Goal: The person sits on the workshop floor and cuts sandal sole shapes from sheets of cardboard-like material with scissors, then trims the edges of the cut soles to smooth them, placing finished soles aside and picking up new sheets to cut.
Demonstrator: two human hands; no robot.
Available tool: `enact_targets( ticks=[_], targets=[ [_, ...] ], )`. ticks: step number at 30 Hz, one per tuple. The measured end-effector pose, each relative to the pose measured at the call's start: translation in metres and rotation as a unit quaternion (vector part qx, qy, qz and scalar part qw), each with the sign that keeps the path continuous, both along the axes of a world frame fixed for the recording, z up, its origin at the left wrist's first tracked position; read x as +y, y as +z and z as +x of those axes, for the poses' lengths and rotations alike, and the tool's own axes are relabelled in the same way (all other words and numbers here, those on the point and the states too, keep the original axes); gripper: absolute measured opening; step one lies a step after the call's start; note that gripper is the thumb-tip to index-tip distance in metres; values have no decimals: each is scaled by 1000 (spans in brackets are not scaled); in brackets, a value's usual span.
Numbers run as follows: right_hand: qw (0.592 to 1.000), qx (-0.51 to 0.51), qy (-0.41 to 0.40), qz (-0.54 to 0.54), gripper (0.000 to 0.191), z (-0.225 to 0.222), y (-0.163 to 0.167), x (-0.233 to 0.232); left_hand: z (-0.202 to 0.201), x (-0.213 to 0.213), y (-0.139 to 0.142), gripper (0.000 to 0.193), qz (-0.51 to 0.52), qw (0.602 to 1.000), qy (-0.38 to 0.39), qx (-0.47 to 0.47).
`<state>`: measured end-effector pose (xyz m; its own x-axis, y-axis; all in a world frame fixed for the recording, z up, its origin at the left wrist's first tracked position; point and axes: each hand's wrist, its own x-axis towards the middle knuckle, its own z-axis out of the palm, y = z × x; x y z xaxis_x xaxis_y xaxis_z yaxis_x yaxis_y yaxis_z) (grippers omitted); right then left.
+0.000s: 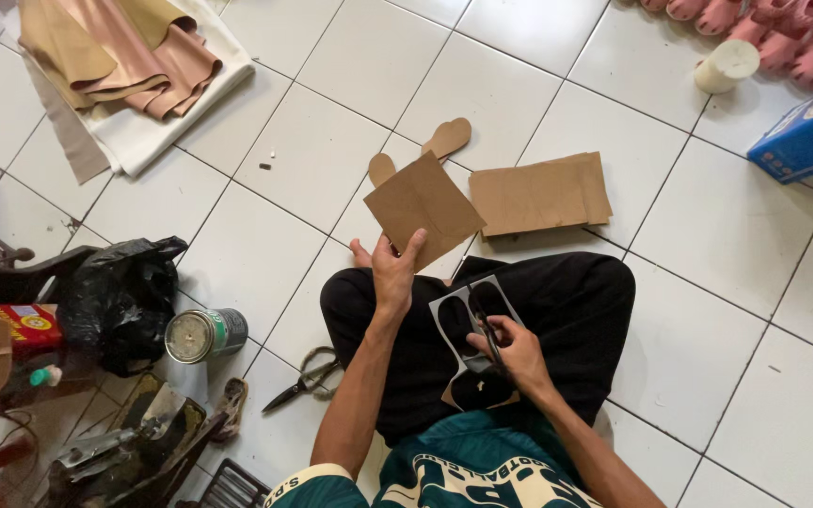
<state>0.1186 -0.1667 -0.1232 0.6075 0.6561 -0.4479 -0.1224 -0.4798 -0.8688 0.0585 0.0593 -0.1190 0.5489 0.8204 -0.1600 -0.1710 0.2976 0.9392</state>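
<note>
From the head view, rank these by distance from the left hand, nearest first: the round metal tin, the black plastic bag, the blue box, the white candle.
Measured from the left hand:
1. Round metal tin, lying on the floor to its left.
2. Black plastic bag, just beyond the tin, further left.
3. White candle, far upper right.
4. Blue box, right edge.

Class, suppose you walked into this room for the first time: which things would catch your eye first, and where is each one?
First, the left hand holding up a brown cardboard sheet at the centre, above the crossed legs. Next, the right hand gripping scissors over a grey sheet with sole-shaped cutouts on the lap. Then the black plastic bag and metal tin on the white tiled floor at left.
</note>
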Motion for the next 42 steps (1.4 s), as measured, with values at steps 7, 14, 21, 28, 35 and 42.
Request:
enact_targets(
  ticks=[7,14,21,28,35,42],
  targets=[
    [999,-21,31,-12,42,3,-1,-2,-6,1,4,56,34,998,-44,-12],
    [998,-11,57,40,43,6,-4,-2,-9,5,11,52,42,996,-64,-40],
    [995,-37,80,50,56,20,24,14,-11,6,32,49,36,998,-38,-40],
    [986,-91,106,93,62,31,56,40,-16,-6,73,40,57,998,-31,3],
    [968,-71,134,201,63,30,67,41,-23,-9,91,40,57,996,-61,-40],
    [978,-96,128,132,64,29,73,39,-26,-12,89,39,53,996,-67,-36]
  ],
)
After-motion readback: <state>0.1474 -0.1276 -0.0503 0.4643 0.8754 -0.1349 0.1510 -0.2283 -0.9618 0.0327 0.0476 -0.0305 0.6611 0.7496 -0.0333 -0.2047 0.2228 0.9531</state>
